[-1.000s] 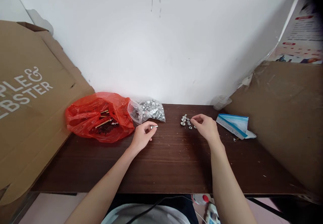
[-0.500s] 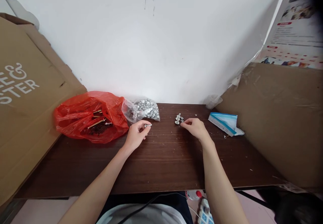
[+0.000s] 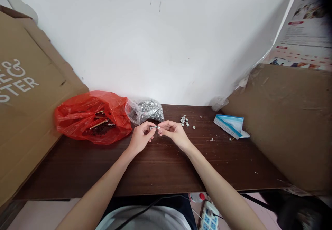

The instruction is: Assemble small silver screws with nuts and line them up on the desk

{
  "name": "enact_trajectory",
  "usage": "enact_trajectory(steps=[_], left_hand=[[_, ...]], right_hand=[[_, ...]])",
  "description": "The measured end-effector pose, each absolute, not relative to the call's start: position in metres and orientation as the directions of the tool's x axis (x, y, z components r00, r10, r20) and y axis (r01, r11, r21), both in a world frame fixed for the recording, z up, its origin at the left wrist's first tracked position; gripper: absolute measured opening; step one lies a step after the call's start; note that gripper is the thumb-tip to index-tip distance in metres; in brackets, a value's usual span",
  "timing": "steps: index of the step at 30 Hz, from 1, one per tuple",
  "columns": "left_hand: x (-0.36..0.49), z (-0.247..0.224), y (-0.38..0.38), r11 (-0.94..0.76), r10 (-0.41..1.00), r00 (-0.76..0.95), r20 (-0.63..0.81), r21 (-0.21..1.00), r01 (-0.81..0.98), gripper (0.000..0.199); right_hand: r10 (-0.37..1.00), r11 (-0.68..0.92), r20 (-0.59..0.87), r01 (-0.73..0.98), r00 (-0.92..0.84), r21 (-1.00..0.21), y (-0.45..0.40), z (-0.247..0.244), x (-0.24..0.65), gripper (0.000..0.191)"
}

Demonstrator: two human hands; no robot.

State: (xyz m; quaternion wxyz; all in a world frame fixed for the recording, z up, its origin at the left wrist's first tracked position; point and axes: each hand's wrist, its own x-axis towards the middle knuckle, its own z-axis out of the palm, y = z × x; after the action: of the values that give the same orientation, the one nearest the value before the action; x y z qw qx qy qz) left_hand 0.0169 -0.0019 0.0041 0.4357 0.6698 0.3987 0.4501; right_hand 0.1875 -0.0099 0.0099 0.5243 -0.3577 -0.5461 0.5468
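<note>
My left hand (image 3: 140,135) pinches a small silver bolt (image 3: 153,127) between thumb and fingertips, its shank pointing right. Facing it, my right hand (image 3: 175,134) is closed on a small nut (image 3: 159,128) at the bolt's tip. Whether the thread has entered the nut is too small to tell. Behind my right hand, a few silver bolts (image 3: 183,120) lie on the dark table (image 3: 160,168) beside several loose nuts (image 3: 194,127). A clear bag of metal hardware (image 3: 153,109) stands just behind my left hand.
An open red plastic bag (image 3: 77,119) with long brass-coloured fasteners sits at the left. On the right lies a blue and white packet (image 3: 229,124). Cardboard walls (image 3: 290,119) flank the table, and a white wall (image 3: 166,50) closes the back. A power strip (image 3: 209,216) is below the front edge.
My right hand has moved left from the loose hardware to my left hand, bringing a nut to the bolt's end. My left hand stays nearly in place, still holding the bolt.
</note>
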Motion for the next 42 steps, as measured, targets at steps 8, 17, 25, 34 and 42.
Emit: enact_trajectory(steps=[8, 17, 25, 34, 42], left_hand=[[0.018, 0.004, -0.003, -0.32, 0.917, 0.295, 0.269, 0.937, 0.14, 0.02], [0.016, 0.0, -0.002, -0.386, 0.9, 0.3, 0.317, 0.899, 0.208, 0.018], [0.017, 0.001, -0.003, -0.342, 0.914, 0.295, 0.28, 0.922, 0.183, 0.02], [0.018, 0.002, -0.002, -0.336, 0.915, 0.291, 0.281, 0.928, 0.16, 0.02], [0.018, 0.002, -0.003, -0.359, 0.907, 0.297, 0.297, 0.916, 0.18, 0.019]], right_hand=[[0.97, 0.155, 0.182, -0.162, -0.164, -0.975, -0.009, 0.006, 0.188, 0.029], [0.952, 0.269, 0.271, -0.029, -0.14, -0.963, -0.01, 0.004, 0.186, 0.026], [0.93, 0.351, 0.345, 0.03, -0.129, -0.936, -0.012, 0.005, 0.186, 0.022], [0.959, 0.272, 0.275, -0.059, -0.062, -0.961, -0.012, 0.006, 0.183, 0.025], [0.978, 0.208, 0.207, -0.056, 0.015, -0.977, -0.011, -0.002, 0.178, 0.029]])
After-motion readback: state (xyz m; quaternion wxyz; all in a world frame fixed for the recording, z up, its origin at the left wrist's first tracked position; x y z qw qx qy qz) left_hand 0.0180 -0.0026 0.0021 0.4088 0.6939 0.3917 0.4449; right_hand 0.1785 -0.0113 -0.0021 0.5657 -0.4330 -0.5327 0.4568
